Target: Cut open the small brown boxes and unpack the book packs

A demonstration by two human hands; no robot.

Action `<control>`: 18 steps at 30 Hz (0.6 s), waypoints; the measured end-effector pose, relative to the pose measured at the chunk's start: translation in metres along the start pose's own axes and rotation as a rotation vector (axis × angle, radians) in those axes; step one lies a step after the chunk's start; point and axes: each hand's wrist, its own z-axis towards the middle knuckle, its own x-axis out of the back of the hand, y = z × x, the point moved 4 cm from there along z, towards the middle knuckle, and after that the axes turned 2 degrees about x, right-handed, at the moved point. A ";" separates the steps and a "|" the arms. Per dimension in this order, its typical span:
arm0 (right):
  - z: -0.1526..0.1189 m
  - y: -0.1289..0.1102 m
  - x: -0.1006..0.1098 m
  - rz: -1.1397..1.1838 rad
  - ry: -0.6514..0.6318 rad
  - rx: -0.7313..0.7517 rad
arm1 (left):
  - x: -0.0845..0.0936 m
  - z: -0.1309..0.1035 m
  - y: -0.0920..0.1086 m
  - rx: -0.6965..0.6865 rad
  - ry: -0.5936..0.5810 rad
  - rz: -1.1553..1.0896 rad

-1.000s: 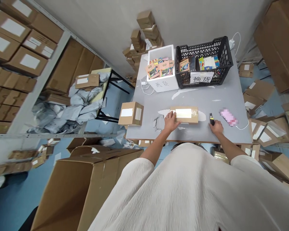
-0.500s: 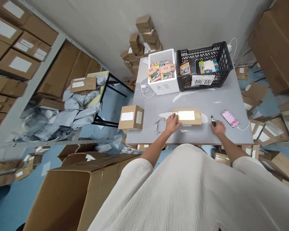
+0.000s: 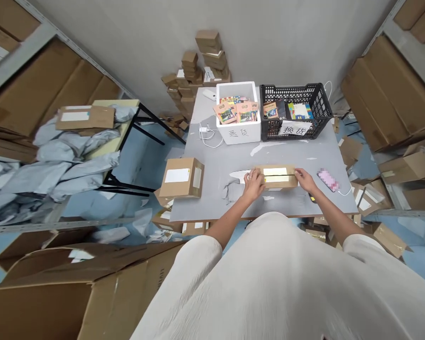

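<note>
A small cardboard box [image 3: 279, 182] with a white label lies on the grey table, and a dark slit runs lengthwise across its top. My left hand [image 3: 254, 183] grips the box's left end, fingers curled over the top. At the opposite end, my right hand [image 3: 304, 179] has its fingertips closed on the box's edge by the slit. A yellow and black utility knife [image 3: 312, 199] lies on the table, partly hidden by my right forearm.
A white foam bin [image 3: 239, 137] and a black plastic crate [image 3: 322, 118], both holding books, stand at the table's back. A pink phone [image 3: 328, 180] lies right. Another cardboard box [image 3: 182, 177] sits on the left edge. Grey parcels [image 3: 78, 165] fill the left side.
My right hand has left the utility knife on the table and moved left to the box's right end. A dark slit now shows along the box top. My left hand stays on the box.
</note>
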 end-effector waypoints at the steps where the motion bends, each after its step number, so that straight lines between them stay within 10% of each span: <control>1: -0.001 -0.002 0.003 -0.008 0.004 -0.006 | 0.004 -0.002 0.001 -0.022 0.020 -0.016; 18: 0.016 -0.001 0.014 -0.353 -0.142 0.158 | -0.012 -0.035 -0.002 -0.142 -0.070 -0.111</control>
